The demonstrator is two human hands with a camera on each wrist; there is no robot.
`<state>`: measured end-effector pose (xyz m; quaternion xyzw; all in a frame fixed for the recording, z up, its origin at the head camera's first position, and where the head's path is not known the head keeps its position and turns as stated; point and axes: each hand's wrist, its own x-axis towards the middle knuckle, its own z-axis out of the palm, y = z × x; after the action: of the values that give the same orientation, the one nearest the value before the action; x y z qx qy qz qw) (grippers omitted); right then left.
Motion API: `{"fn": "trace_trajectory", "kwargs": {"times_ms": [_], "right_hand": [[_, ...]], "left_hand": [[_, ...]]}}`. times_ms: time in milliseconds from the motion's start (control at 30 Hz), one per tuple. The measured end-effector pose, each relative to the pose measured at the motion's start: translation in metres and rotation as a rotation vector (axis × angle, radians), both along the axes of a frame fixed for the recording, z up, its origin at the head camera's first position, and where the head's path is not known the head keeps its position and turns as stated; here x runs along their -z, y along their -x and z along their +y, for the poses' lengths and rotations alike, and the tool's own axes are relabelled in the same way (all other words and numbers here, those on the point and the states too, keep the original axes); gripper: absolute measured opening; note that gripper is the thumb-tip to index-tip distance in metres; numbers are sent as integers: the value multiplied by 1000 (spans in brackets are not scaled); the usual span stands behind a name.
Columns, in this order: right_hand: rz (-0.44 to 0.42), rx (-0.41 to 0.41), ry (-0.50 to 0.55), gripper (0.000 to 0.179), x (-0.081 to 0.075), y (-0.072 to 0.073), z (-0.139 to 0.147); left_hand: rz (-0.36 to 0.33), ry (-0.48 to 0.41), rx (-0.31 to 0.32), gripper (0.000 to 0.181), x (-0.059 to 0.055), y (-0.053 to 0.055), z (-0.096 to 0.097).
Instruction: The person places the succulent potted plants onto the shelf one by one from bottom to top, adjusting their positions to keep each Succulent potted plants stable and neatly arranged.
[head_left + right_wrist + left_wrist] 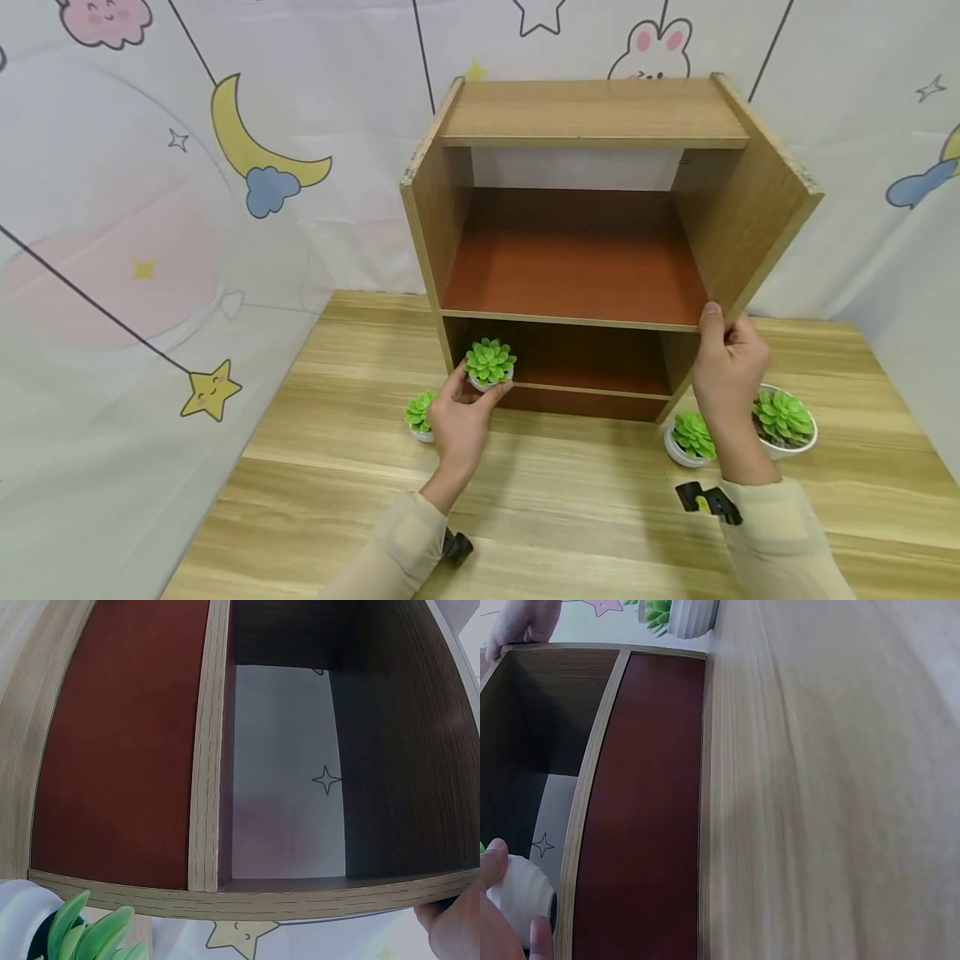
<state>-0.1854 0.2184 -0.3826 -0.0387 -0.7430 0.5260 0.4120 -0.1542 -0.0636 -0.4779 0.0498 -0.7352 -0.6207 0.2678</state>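
Observation:
My left hand [461, 425] grips a small green succulent [490, 362] in a white pot between thumb and fingers. It is at the left front of the lower compartment of a wooden shelf [577, 321]. In the left wrist view the white ribbed pot [523, 900] shows between thumb and fingers, beside the shelf's front edge. My right hand [731, 371] holds the front edge of the shelf's right side panel [750, 208], thumb on the inner side. In the right wrist view only part of that hand [456, 926] shows, at the panel's edge.
A second small potted succulent [420, 414] stands left of the shelf, partly behind my left hand. At the right are another small potted succulent [692, 437] and a larger white bowl [801, 442] of succulents, partly behind my right wrist. All stand on a wood-grain table [570, 508].

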Motion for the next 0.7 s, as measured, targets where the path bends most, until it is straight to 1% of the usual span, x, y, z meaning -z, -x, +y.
{"fn": "trace_trajectory", "kwargs": {"times_ms": [167, 300, 433, 600, 700], "right_hand": [[-14, 6, -5, 39, -4, -2, -3], [-11, -1, 4, 37, -19, -14, -14], [-13, -8, 17, 37, -31, -22, -22], [-14, -4, 11, 37, -32, -23, -22], [-9, -4, 10, 37, -31, -23, -22]], "left_hand": [[-8, -49, 38, 72, -2, 0, 2], [-14, -91, 63, 74, -3, 1, 3], [-21, -119, 73, 75, -4, 1, 4], [-12, -124, 74, 75, -4, 3, 5], [-17, -86, 52, 75, -5, 3, 5]]}}
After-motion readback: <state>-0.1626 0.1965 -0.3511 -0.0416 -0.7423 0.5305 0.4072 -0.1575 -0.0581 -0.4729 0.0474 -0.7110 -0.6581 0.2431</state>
